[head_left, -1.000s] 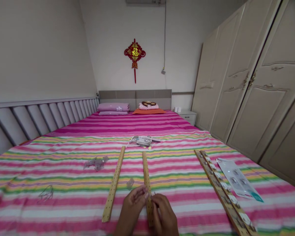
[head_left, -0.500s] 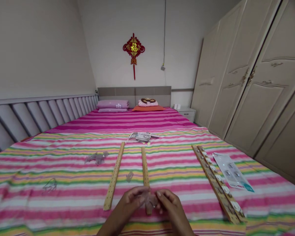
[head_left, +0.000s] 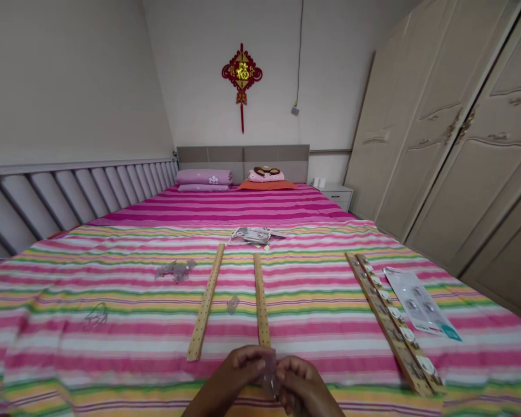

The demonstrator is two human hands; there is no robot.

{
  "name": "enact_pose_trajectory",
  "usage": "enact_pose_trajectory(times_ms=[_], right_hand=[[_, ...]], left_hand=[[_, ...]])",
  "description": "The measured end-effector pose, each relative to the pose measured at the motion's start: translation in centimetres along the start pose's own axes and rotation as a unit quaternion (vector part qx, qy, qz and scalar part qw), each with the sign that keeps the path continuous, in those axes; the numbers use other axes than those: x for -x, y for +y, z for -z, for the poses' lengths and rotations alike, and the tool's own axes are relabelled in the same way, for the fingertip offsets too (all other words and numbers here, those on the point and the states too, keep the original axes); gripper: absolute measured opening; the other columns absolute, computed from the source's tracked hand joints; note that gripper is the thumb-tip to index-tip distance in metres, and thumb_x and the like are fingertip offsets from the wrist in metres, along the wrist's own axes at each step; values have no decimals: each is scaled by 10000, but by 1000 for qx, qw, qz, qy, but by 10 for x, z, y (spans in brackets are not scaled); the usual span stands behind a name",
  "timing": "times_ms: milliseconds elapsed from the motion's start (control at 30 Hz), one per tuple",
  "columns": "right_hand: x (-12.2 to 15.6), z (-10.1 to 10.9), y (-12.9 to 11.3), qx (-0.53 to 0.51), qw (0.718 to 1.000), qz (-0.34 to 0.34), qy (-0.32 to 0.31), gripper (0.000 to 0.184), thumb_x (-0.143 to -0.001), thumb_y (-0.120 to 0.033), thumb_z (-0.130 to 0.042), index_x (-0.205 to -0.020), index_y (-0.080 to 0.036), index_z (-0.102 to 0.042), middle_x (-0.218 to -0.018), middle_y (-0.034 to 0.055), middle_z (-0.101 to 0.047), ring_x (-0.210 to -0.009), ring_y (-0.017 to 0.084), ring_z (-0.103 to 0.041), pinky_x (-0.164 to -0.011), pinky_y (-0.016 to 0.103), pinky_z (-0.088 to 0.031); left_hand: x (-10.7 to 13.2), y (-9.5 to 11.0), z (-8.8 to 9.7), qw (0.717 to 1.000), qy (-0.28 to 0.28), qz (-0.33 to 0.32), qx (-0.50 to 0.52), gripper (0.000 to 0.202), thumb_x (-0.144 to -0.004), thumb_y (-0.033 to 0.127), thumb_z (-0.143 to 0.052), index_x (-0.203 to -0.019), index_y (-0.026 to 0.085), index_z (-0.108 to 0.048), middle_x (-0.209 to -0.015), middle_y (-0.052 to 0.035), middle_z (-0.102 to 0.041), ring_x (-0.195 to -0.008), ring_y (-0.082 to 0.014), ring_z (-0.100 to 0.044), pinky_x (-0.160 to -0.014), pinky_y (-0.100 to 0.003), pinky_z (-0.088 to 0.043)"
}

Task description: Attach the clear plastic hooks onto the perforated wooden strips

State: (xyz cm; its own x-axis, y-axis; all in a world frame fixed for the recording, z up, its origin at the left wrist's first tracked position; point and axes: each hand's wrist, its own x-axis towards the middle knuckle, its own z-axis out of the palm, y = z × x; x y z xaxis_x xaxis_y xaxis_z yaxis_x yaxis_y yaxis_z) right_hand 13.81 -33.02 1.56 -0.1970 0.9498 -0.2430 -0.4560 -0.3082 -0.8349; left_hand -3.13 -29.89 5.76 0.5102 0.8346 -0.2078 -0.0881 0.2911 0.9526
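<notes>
My left hand [head_left: 238,370] and my right hand [head_left: 301,387] meet at the bottom edge of the view, over the striped bedspread [head_left: 113,330]. Both pinch a small clear plastic packet [head_left: 270,373] between their fingertips; what is inside is too blurred to tell. Just beyond my fingers lies a perforated wooden strip [head_left: 260,298], its near end almost touching the packet. A second perforated wooden strip [head_left: 206,301] lies to its left.
Two more wooden strips fitted with round white pieces [head_left: 393,321] lie at the right, beside a white blister card [head_left: 419,304]. Small clear bags [head_left: 176,270] and a torn packaging pile [head_left: 254,235] lie on the bed. Wardrobe doors [head_left: 460,145] line the right; pillows [head_left: 204,176] are at the headboard.
My hands have drawn back from the middle strip's near end toward me, bringing the small packet along. The camera tilted up and shifted slightly.
</notes>
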Motion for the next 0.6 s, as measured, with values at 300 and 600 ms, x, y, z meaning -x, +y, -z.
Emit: enact_pose_trajectory(times_ms=[300, 600], right_hand=[[-30, 0, -28, -3, 995, 27, 98, 284, -535, -332, -807, -546, -142, -596, -395, -25, -560, -357, 68, -467, -372, 170, -278], [-44, 3, -4, 63, 991, 7, 115, 200, -586, -310, -699, -528, -138, -616, -360, -20, -557, -319, 79, -474, -339, 176, -301]], left_hand=[[-22, -14, 14, 972, 233, -16, -1, 471, -546, 532, -770, -814, 150, -717, -799, -66, -710, -714, -170, -607, -624, -246, -448], [-13, -28, 9, 952, 250, -122, -127, 307, -706, 474, -668, -809, 191, -725, -780, -53, -702, -762, -204, -623, -715, -274, -472]])
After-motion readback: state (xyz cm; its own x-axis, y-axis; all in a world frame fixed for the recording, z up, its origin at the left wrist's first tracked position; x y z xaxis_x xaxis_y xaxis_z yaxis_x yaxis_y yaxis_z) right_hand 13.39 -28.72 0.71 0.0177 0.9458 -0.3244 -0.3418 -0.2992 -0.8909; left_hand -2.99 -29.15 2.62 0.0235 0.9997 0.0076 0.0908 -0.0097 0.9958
